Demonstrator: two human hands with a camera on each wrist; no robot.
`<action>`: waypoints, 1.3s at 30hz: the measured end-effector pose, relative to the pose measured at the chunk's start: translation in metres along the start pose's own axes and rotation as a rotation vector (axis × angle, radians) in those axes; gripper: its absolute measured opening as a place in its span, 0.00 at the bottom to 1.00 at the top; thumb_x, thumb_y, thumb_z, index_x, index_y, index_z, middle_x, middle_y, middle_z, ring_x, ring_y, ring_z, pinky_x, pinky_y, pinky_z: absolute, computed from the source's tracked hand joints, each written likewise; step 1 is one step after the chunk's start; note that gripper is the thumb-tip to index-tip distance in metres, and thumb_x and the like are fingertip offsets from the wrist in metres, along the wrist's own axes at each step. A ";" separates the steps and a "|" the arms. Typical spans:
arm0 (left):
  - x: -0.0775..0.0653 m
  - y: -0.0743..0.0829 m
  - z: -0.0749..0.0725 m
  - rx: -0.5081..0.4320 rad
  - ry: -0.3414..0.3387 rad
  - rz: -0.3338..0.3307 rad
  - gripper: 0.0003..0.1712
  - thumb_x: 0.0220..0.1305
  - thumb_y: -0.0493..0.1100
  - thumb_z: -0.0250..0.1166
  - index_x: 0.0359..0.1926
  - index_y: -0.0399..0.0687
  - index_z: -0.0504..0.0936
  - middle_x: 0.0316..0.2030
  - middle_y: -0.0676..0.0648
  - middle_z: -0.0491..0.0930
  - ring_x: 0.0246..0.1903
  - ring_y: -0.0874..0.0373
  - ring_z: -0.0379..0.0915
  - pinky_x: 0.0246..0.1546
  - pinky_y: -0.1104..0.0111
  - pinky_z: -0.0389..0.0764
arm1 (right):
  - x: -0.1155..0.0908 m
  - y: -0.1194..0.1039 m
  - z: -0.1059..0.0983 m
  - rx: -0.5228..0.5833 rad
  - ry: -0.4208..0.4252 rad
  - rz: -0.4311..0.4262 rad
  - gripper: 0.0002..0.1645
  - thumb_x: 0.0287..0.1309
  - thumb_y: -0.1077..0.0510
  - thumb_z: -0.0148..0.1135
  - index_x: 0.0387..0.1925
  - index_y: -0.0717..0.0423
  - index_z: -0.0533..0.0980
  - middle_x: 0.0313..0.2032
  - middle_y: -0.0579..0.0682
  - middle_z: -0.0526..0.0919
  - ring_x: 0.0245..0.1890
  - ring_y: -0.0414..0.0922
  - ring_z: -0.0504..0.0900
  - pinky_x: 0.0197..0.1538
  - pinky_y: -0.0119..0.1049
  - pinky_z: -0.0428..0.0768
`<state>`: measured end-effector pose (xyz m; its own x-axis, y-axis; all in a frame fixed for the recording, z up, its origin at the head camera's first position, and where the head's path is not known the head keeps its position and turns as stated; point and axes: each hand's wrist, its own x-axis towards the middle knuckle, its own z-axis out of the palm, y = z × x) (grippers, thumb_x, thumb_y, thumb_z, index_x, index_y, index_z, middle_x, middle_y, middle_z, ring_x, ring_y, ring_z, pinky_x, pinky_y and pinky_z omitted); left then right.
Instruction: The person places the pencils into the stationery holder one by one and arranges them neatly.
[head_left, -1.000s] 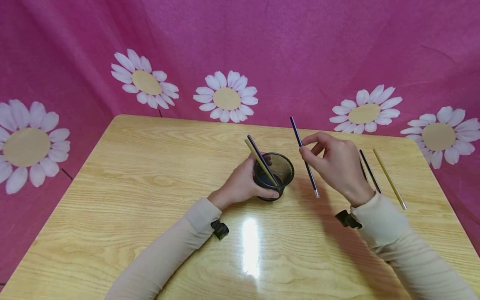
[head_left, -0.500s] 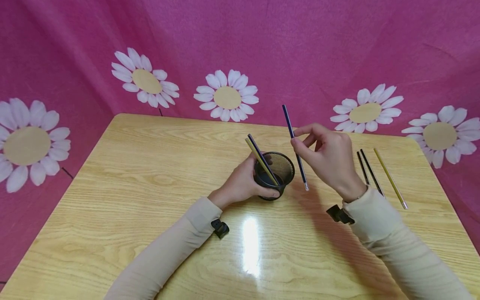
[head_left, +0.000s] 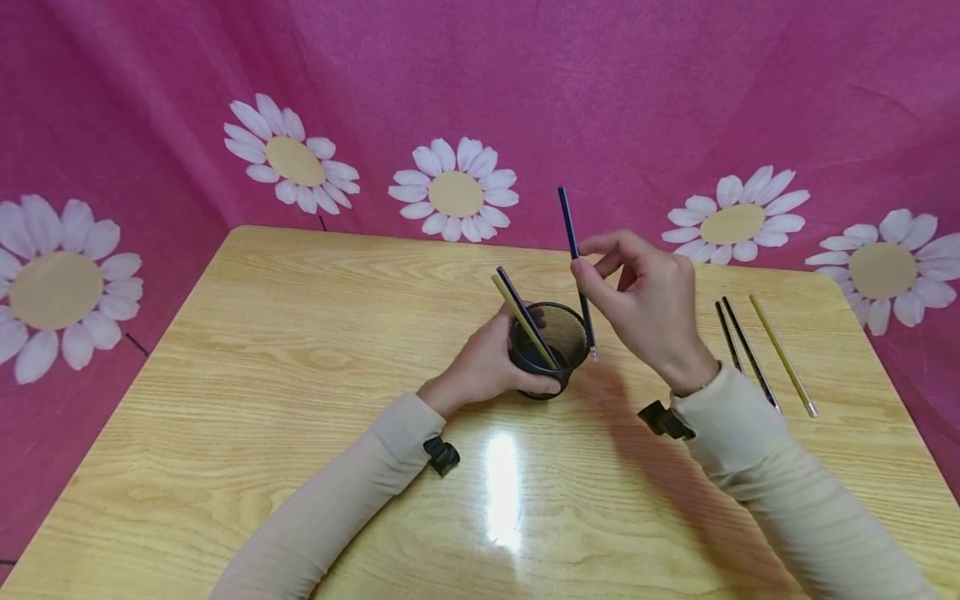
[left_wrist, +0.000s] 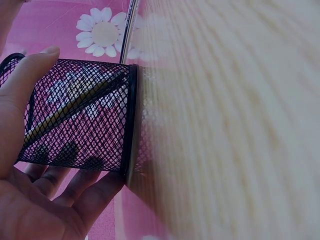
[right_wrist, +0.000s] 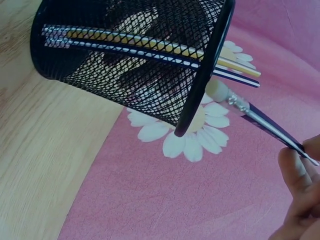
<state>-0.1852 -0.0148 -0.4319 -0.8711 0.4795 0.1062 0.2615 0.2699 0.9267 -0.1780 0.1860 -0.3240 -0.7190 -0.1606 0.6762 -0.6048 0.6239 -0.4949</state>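
Observation:
My left hand [head_left: 487, 362] grips a black mesh pencil cup [left_wrist: 80, 115], thumb on the near side and fingers round the back. Inside lean a yellow pencil [right_wrist: 135, 41] and a dark blue pencil [right_wrist: 140, 52], eraser ends at the bottom and tops past the rim. Between thumb and index finger, my right hand [head_left: 645, 296] pinches another dark blue striped pencil [head_left: 567, 218]. Its white eraser [right_wrist: 216, 90] points down, right by the cup's rim in the right wrist view.
On the wooden table [head_left: 300, 333] at the right lie a yellow pencil [head_left: 783, 357] and two dark pencils [head_left: 750, 350], side by side. A pink curtain [head_left: 570, 83] with white daisies hangs behind the table's far edge.
My right hand has moved left and away from me with the blue pencil, bringing its eraser end to the cup's rim. The left hand and the cup have stayed in place.

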 end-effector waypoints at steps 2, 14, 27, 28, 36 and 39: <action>0.000 0.001 0.000 -0.001 0.001 -0.002 0.57 0.40 0.44 0.89 0.69 0.46 0.66 0.63 0.45 0.78 0.60 0.57 0.75 0.66 0.63 0.71 | 0.002 -0.001 0.002 0.013 0.014 -0.006 0.07 0.62 0.59 0.72 0.41 0.55 0.87 0.23 0.45 0.86 0.14 0.34 0.67 0.18 0.23 0.62; -0.001 0.001 -0.002 0.000 0.004 0.002 0.56 0.40 0.44 0.89 0.68 0.47 0.66 0.59 0.47 0.80 0.57 0.59 0.75 0.65 0.62 0.72 | 0.003 0.000 0.013 0.028 0.009 0.003 0.08 0.63 0.59 0.70 0.42 0.56 0.85 0.24 0.46 0.87 0.15 0.36 0.67 0.18 0.24 0.62; 0.000 0.000 0.000 -0.014 -0.003 0.012 0.58 0.39 0.44 0.89 0.70 0.53 0.65 0.58 0.51 0.81 0.57 0.62 0.76 0.65 0.63 0.72 | -0.012 0.011 0.030 -0.096 -0.141 0.016 0.09 0.63 0.55 0.70 0.42 0.54 0.83 0.25 0.45 0.87 0.13 0.37 0.66 0.16 0.31 0.61; 0.000 0.000 0.000 -0.015 -0.003 0.011 0.58 0.39 0.44 0.89 0.70 0.54 0.65 0.58 0.52 0.81 0.57 0.62 0.76 0.64 0.64 0.72 | -0.012 0.012 0.031 -0.100 -0.147 0.022 0.08 0.63 0.55 0.70 0.42 0.53 0.83 0.25 0.45 0.87 0.13 0.37 0.66 0.16 0.32 0.61; -0.001 0.000 0.000 -0.017 0.001 0.002 0.59 0.40 0.43 0.88 0.71 0.57 0.64 0.57 0.54 0.81 0.56 0.62 0.76 0.64 0.64 0.72 | -0.017 0.014 0.037 -0.122 -0.201 0.032 0.07 0.63 0.56 0.69 0.41 0.52 0.84 0.25 0.42 0.88 0.13 0.35 0.66 0.18 0.33 0.62; 0.000 0.000 0.000 -0.017 0.001 0.003 0.59 0.40 0.43 0.88 0.71 0.57 0.64 0.57 0.54 0.81 0.57 0.62 0.76 0.65 0.64 0.72 | -0.018 0.015 0.038 -0.125 -0.222 0.029 0.06 0.63 0.56 0.69 0.41 0.53 0.84 0.25 0.42 0.88 0.12 0.34 0.65 0.18 0.34 0.62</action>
<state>-0.1848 -0.0146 -0.4321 -0.8708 0.4792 0.1099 0.2573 0.2538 0.9324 -0.1869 0.1691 -0.3645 -0.8012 -0.2967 0.5197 -0.5458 0.7184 -0.4312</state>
